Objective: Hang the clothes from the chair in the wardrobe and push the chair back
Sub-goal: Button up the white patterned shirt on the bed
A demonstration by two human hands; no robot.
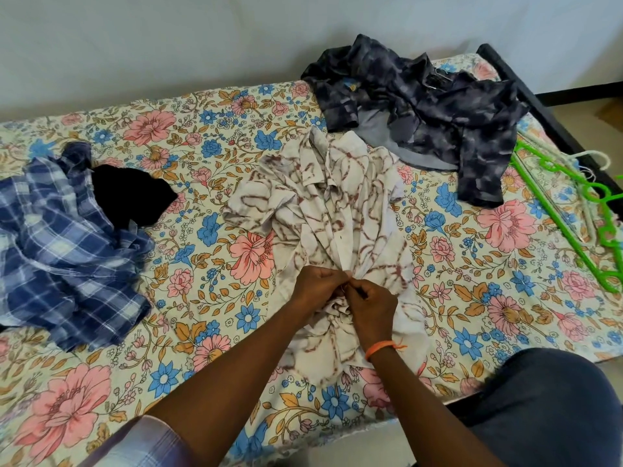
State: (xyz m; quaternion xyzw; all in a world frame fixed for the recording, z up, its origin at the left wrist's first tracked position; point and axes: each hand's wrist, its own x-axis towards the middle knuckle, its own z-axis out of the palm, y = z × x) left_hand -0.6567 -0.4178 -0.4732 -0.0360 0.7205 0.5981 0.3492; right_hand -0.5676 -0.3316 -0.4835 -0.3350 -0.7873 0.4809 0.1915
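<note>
Cream shirt (332, 210) with rust-brown marbling, soft and bunched into radiating folds, lies mid-bed on the floral sheet (188, 136). My left hand (315, 281) and right hand (372, 306) meet at its gathered front, fingers curled, pinching the cloth. Blue plaid shirt (64, 237) lies crumpled at left beside a black garment (129, 193); a dark mottled shirt (435, 102) lies at the far right, near thin green plastic hangers (573, 224).

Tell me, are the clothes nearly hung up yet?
Not yet. Nothing is hung. Both hands, left hand and right hand, pinch the white patterned shirt on the bed. The plaid shirt, dark shirt and green hangers wait.
</note>
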